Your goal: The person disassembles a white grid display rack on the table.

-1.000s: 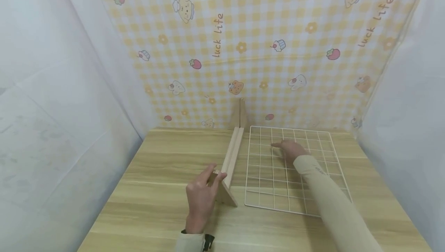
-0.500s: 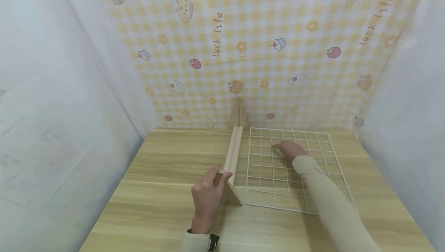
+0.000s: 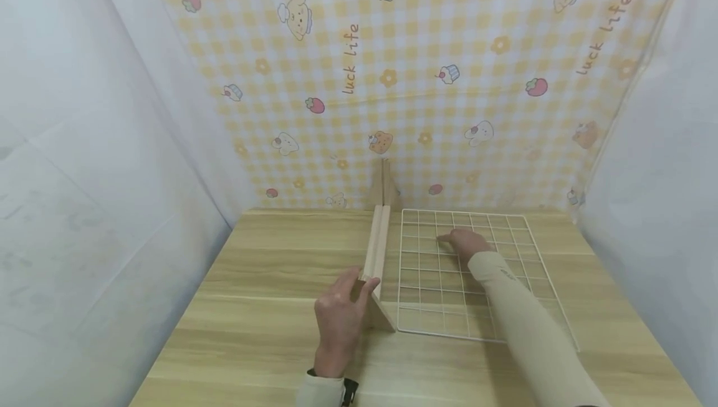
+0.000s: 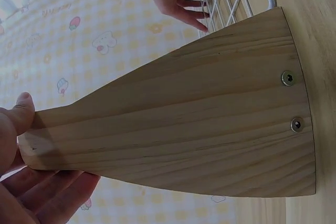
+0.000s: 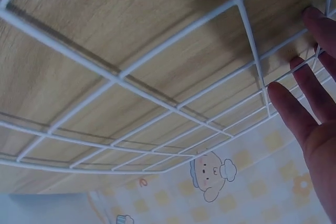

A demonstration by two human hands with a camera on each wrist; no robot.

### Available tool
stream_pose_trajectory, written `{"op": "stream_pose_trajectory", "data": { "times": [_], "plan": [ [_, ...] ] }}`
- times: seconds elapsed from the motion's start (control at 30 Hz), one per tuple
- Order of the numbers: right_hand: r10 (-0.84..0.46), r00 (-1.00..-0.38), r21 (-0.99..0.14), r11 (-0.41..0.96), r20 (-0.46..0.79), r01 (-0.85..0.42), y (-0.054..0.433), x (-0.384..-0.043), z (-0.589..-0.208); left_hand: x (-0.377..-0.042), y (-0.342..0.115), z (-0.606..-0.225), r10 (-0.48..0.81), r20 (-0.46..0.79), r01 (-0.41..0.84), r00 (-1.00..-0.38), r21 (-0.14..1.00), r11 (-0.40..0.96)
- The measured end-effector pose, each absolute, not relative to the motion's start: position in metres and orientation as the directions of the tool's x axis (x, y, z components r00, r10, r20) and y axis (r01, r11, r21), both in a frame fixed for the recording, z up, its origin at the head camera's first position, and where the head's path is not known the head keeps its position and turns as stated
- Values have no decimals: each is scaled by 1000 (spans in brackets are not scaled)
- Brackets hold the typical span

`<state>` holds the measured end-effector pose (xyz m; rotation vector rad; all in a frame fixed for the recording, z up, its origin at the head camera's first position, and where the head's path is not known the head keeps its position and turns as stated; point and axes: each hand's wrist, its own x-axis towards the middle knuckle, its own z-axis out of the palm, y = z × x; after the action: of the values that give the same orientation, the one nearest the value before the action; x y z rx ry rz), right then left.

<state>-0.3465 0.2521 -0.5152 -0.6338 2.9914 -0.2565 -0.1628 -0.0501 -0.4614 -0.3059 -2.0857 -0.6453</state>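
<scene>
A wooden stand [image 3: 377,245] has two tapered upright end boards joined by a long rail. My left hand [image 3: 341,320] grips the narrow top of its near end board [image 4: 184,119], thumb on one side and fingers on the other. Two bolt heads show near that board's wide base. To the right lies a white wire grid [image 3: 442,288], its near left corner close to the board's foot; whether they touch I cannot tell. My right hand [image 3: 469,243] is over the grid's far half. In the right wrist view its extended fingers [image 5: 291,108] rest at the wires.
Everything lies on a wood-grain tabletop [image 3: 252,313]. Behind it hangs a yellow checked cloth [image 3: 303,76], close to the stand's far end board [image 3: 384,182]. White sheets [image 3: 95,164] close off both sides.
My left hand has shifted the near end of the stand to the right, closer to the grid's left edge. My right hand stays at about the same place on the grid.
</scene>
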Motion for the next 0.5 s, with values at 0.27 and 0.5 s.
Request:
{"op": "stream_pose_trajectory", "data": {
  "times": [0.27,0.5],
  "plan": [
    [-358,-933,-210,915,-22,-346,259,-336,-515,-162,-44,-463,-32,822,451,-569,344,823],
    [-292,-956,-200,936,17,-289,254,-335,-527,-160,-47,-466,-40,825,445,-563,343,827]
  ]
}}
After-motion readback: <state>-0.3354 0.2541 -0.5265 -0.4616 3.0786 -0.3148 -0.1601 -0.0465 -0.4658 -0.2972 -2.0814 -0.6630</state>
